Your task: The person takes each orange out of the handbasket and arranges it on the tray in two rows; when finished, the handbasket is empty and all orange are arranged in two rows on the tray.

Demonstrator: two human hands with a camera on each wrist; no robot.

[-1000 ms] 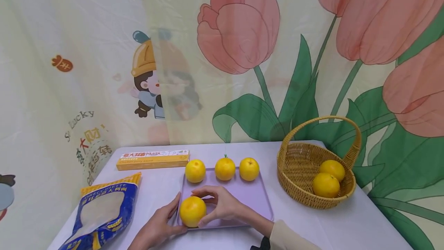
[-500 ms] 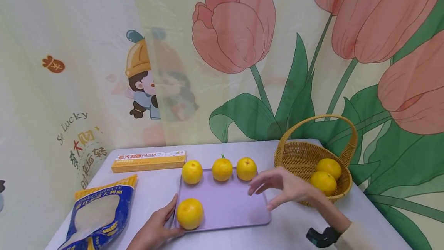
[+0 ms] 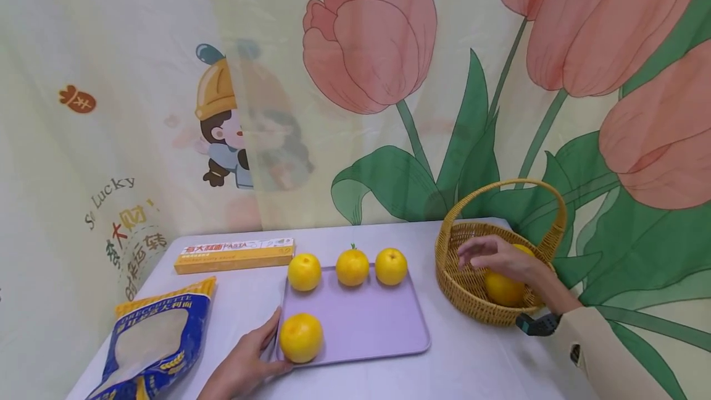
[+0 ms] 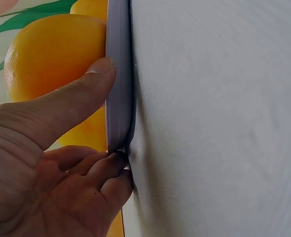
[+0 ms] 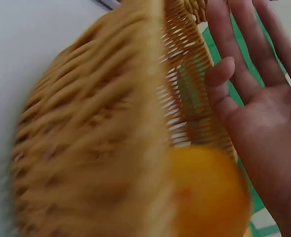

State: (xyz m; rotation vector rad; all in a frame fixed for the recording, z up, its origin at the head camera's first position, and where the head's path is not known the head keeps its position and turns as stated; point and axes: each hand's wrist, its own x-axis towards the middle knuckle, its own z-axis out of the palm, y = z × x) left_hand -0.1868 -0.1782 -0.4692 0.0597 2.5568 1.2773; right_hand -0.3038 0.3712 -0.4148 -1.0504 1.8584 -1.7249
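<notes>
A lilac tray (image 3: 372,320) bears a front-left orange (image 3: 301,338), and three oranges (image 3: 352,267) line its back edge. My left hand (image 3: 244,357) holds the tray's front-left corner: in the left wrist view the thumb (image 4: 93,79) lies against the tray's rim (image 4: 119,94) and the curled fingers (image 4: 106,170) are at the corner. Over the wicker basket (image 3: 457,292) at the right is my right hand (image 3: 497,258), fingers extended, holding nothing. It partly covers two oranges (image 3: 504,290) inside. The right wrist view shows the palm (image 5: 269,118) above one basket orange (image 5: 209,192).
A pasta box (image 3: 236,256) lies at the back left of the white-covered table. In front of it is a blue and yellow orecchiette bag (image 3: 158,338). The basket's tall arched handle (image 3: 508,184) rises behind my right hand. A printed curtain hangs behind.
My right hand has let go of the front-left orange and moved right, past the tray, to above the basket. My left hand stays at the tray corner. The view has shifted slightly.
</notes>
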